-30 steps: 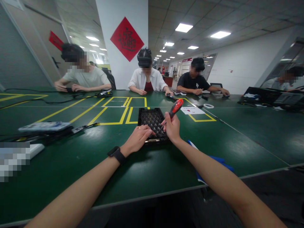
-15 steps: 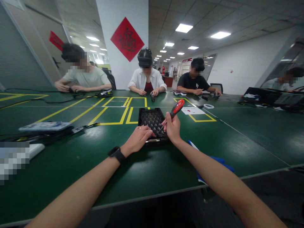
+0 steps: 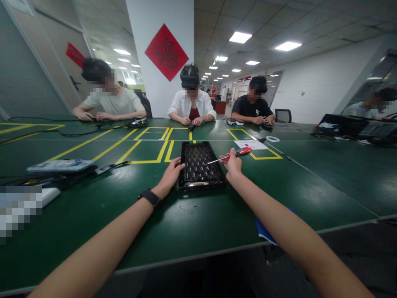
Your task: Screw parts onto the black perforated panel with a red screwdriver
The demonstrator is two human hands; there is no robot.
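A black tray-like frame [image 3: 201, 147] with a gridded inside lies on the green table in front of me. My left hand [image 3: 171, 175] rests against its left edge, fingers curled along the rim. My right hand [image 3: 233, 166] is just right of the frame and grips a screwdriver [image 3: 235, 154] with a red and black handle. The screwdriver lies nearly level, its metal shaft pointing left over the frame. A black watch [image 3: 150, 197] is on my left wrist.
A blue cloth [image 3: 263, 231] lies under my right forearm near the table edge. A white paper [image 3: 250, 144] and a tape ring [image 3: 272, 139] lie beyond the frame. Cables and flat devices [image 3: 58, 166] lie at left. Three people sit across the table, another at far right.
My right hand lifted the screwdriver out of the frame and swung it from steep to nearly level, moving right. My left hand slid from inside the frame to its left edge.
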